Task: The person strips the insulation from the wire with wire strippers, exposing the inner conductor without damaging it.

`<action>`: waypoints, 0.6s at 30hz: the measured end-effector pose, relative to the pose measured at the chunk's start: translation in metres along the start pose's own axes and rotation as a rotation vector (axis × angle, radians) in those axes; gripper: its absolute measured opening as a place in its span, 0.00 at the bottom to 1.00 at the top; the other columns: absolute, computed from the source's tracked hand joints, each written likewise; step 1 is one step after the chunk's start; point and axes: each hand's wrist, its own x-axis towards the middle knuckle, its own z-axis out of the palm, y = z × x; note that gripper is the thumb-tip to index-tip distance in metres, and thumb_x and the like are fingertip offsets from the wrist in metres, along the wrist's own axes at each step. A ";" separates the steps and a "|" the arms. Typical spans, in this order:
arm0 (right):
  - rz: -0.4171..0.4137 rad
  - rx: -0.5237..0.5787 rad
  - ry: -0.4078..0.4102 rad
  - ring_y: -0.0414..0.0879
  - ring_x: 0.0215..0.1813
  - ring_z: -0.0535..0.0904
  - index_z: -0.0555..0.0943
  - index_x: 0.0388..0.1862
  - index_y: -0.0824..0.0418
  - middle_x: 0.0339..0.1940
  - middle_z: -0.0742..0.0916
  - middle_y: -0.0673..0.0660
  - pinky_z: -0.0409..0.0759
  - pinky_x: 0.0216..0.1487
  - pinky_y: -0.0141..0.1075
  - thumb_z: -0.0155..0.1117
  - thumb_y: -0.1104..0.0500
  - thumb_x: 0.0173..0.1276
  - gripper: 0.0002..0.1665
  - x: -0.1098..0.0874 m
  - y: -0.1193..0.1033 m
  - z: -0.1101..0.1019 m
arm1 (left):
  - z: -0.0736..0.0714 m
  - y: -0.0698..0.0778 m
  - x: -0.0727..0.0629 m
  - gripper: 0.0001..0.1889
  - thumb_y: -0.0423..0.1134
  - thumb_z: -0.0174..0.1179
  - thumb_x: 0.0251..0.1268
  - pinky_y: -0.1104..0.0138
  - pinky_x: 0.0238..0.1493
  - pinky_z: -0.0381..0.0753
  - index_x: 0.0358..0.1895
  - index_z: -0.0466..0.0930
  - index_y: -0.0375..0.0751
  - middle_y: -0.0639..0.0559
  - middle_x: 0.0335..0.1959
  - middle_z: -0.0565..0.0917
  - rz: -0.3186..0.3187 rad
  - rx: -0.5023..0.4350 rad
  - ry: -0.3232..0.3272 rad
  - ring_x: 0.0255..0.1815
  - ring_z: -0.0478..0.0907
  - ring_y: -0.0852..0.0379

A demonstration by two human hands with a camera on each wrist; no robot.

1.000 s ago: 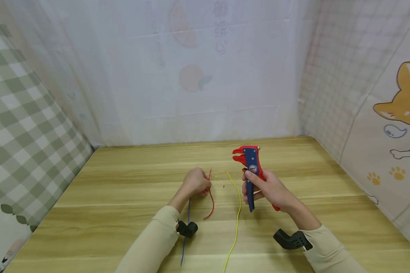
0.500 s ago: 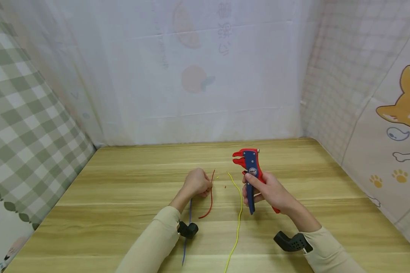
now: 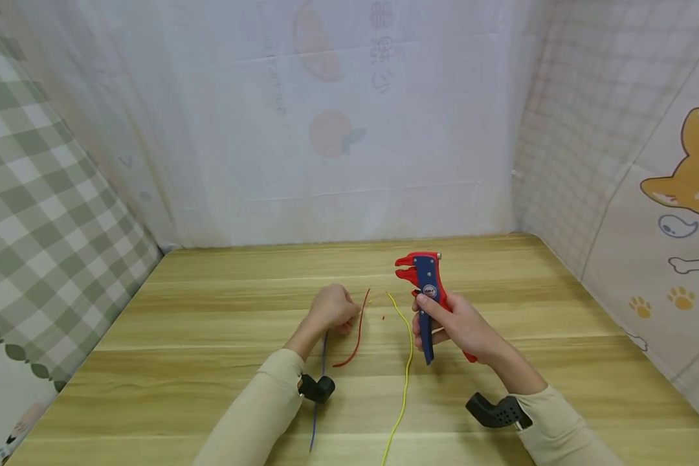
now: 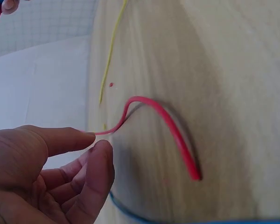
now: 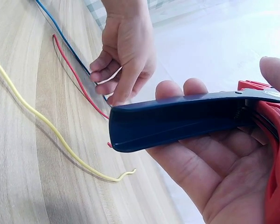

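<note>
My left hand (image 3: 333,309) is low over the table beside a red wire (image 3: 360,330), thumb and finger slightly parted. In the left wrist view, the red wire (image 4: 170,126) runs behind a fingertip, with nothing visible between the tips. A blue wire (image 3: 314,421) lies partly under my left hand and forearm. My right hand (image 3: 463,323) grips a red and blue wire stripper (image 3: 428,285) by its handles, its nose apart and facing left above the table. Between the hands lies a long yellow wire (image 3: 406,375).
Two tiny scraps, a red bit (image 3: 383,318) and a yellow bit (image 3: 369,301), lie near the wires' far ends. The wooden table (image 3: 210,310) meets a white cloth wall (image 3: 349,194) at the back, with patterned cloth at both sides.
The red wire's near end has swung left and its far end right. My left thumb and finger have let go of it. The right hand holds the wire stripper almost still.
</note>
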 end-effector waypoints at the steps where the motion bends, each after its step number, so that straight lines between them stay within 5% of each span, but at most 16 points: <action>1: -0.001 -0.002 0.001 0.51 0.35 0.90 0.71 0.54 0.72 0.35 0.87 0.61 0.92 0.42 0.49 0.47 0.49 0.89 0.23 0.000 0.000 0.000 | -0.003 -0.001 -0.001 0.19 0.31 0.62 0.67 0.68 0.19 0.84 0.14 0.75 0.43 0.53 0.08 0.78 0.005 -0.005 0.010 0.10 0.79 0.60; 4: -0.002 -0.006 0.002 0.52 0.35 0.90 0.71 0.54 0.72 0.35 0.87 0.61 0.92 0.42 0.49 0.47 0.49 0.89 0.23 0.001 0.000 0.000 | -0.014 -0.005 -0.003 0.17 0.33 0.64 0.68 0.70 0.19 0.82 0.18 0.76 0.43 0.53 0.10 0.79 0.003 0.023 0.049 0.12 0.81 0.58; 9: 0.002 -0.006 0.001 0.51 0.35 0.90 0.71 0.54 0.72 0.35 0.87 0.59 0.92 0.42 0.48 0.47 0.49 0.89 0.24 0.002 -0.001 0.000 | -0.028 -0.015 -0.007 0.20 0.37 0.66 0.68 0.73 0.17 0.64 0.16 0.73 0.46 0.58 0.08 0.73 -0.043 0.155 0.091 0.11 0.72 0.61; 12: 0.007 -0.006 0.002 0.50 0.35 0.90 0.71 0.54 0.72 0.34 0.87 0.58 0.92 0.42 0.48 0.47 0.49 0.89 0.24 0.002 -0.001 0.000 | -0.031 -0.025 -0.007 0.23 0.40 0.68 0.66 0.70 0.17 0.62 0.12 0.71 0.48 0.57 0.06 0.71 -0.060 0.200 0.061 0.10 0.71 0.60; 18: 0.020 -0.008 -0.003 0.50 0.35 0.90 0.71 0.54 0.72 0.35 0.87 0.58 0.92 0.43 0.47 0.47 0.49 0.89 0.24 0.001 0.001 0.001 | -0.016 -0.069 0.018 0.24 0.45 0.69 0.59 0.67 0.15 0.68 0.08 0.71 0.51 0.55 0.05 0.76 -0.035 0.283 -0.023 0.09 0.78 0.58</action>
